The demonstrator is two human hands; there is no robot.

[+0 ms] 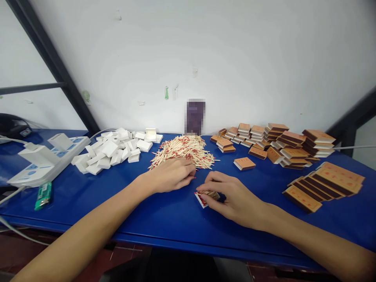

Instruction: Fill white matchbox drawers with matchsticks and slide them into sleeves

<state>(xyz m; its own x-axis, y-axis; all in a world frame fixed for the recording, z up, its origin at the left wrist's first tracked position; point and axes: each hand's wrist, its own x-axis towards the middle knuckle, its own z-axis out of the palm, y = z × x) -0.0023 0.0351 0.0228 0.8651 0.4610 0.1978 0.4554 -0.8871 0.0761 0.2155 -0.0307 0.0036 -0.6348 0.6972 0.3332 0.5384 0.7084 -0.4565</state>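
Observation:
A loose heap of matches [188, 147] with red heads lies at the middle back. At its front edge rests my left hand [173, 174], fingers curled together; a red match head pokes out by its fingertips, and the rest of what it holds is hidden. To the right, my right hand [232, 196] grips a small white matchbox tray [201, 201] between thumb and fingers. Matches [210, 194] fill this tray, which sits on the blue table, its right part covered by my hand.
White empty trays [110, 150] are piled left of the heap. Orange-brown matchboxes [290, 145] stand in stacks at right, with a slanting row [323, 184] nearer. A single matchbox [244, 163] lies apart. A power strip [49, 160] and green lighter [44, 196] are at left.

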